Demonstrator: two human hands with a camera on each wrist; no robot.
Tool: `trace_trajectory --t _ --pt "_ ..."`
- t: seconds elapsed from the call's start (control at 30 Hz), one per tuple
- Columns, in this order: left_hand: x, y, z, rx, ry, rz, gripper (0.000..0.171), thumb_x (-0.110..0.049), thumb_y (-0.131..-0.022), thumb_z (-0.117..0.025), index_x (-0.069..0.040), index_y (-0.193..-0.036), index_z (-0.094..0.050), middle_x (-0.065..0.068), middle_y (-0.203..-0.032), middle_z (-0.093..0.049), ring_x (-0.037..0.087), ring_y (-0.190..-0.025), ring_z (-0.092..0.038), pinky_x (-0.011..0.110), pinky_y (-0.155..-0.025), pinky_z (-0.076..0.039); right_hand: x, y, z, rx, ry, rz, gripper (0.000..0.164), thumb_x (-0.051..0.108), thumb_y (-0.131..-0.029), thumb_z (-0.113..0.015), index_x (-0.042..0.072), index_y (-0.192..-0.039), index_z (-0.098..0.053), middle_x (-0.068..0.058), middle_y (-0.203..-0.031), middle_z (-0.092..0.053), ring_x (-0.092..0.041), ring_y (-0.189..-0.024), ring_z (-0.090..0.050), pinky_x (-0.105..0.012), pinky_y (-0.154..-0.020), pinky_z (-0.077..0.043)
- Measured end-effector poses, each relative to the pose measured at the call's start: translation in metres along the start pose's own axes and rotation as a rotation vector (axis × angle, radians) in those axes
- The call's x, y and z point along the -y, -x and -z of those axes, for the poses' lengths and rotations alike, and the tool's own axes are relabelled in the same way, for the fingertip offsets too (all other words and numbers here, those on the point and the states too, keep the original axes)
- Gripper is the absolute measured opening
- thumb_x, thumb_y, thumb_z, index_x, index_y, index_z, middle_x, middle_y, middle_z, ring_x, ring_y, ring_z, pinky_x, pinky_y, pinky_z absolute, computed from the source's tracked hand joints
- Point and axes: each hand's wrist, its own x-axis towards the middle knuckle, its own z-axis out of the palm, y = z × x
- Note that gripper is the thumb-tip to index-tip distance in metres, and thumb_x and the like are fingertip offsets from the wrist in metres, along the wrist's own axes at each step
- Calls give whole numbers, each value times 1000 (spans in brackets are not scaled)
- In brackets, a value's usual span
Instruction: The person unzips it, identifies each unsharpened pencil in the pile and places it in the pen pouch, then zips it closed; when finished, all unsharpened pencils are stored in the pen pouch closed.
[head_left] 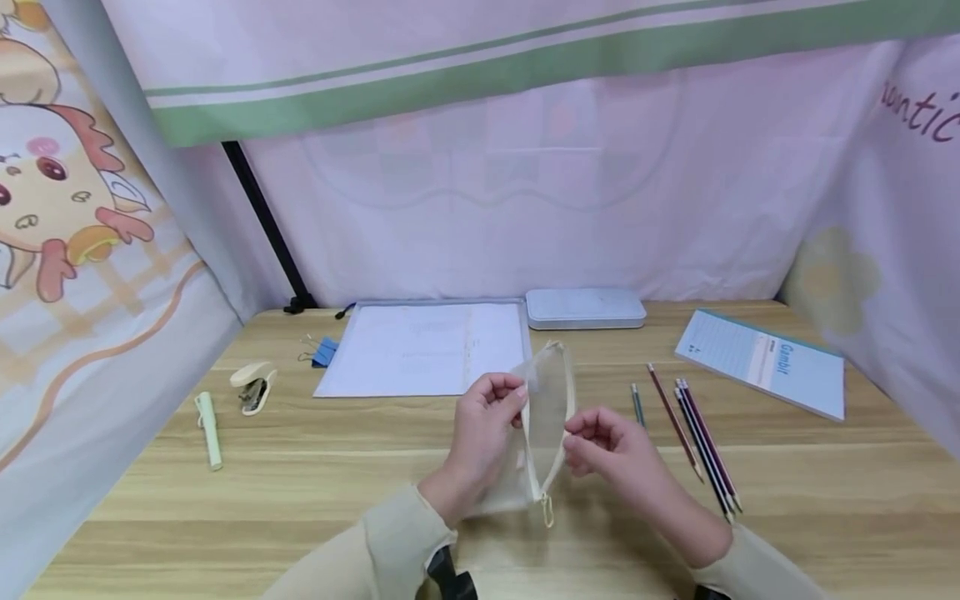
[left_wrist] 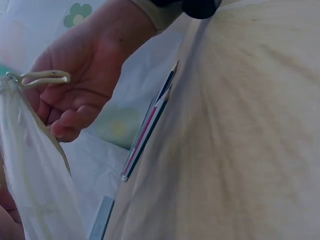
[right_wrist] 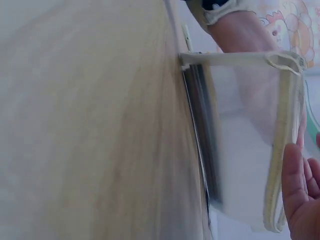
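A translucent zip pouch (head_left: 546, 408) with cream edging is held up over the desk, its zipped mouth spread apart and a zip pull (head_left: 547, 510) hanging at the near end. My left hand (head_left: 483, 437) pinches the mouth's left edge between thumb and fingers. On the opposite edge, my right hand (head_left: 618, 454) grips with thumb and curled fingertips. In the right wrist view, dark stripes (right_wrist: 204, 130) show through or behind the pouch; whether they lie inside cannot be told. Close to the right hand lie several pencils (head_left: 705, 442) and a short green pencil (head_left: 637, 406).
Behind the pouch lie a white board with paper (head_left: 420, 350) and a pale blue case (head_left: 585, 308). A notepad (head_left: 761, 362) is at the right. Leftward are blue binder clips (head_left: 324, 352), a stapler (head_left: 255, 387) and a light green pen (head_left: 209, 431). Curtains (head_left: 525, 208) enclose the desk.
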Motion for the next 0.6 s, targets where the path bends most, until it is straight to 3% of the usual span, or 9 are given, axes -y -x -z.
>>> trace_trajectory --t 0.17,0.33,0.6 --pt "-3 -6 -3 -18 -7 -18 17 4 -83 -60 11 -98 -56 2 -76 -56 8 -61 -50 17 -54 -44 1 9 -1 112 98 193 23 8 -81 -67 -7 -92 -54 -10 -79 -59 -10 -67 -58 -27 -60 -54" --pt "-2 -8 -8 -51 5 -12 16 3 -82 -62 10 -96 -58 2 -74 -56 9 -61 -51 18 -55 -45 1 15 -6 93 179 378 25 8 -74 -75 1 -87 -55 -7 -78 -58 -5 -68 -56 -24 -57 -53" --pt "2 -15 -13 -113 31 -42 11 2 -82 -62 6 -92 -60 2 -72 -55 9 -59 -50 18 -54 -45 0 22 -14 87 218 460 28 5 -69 -78 5 -85 -55 -5 -75 -60 -2 -67 -57 -24 -54 -54"
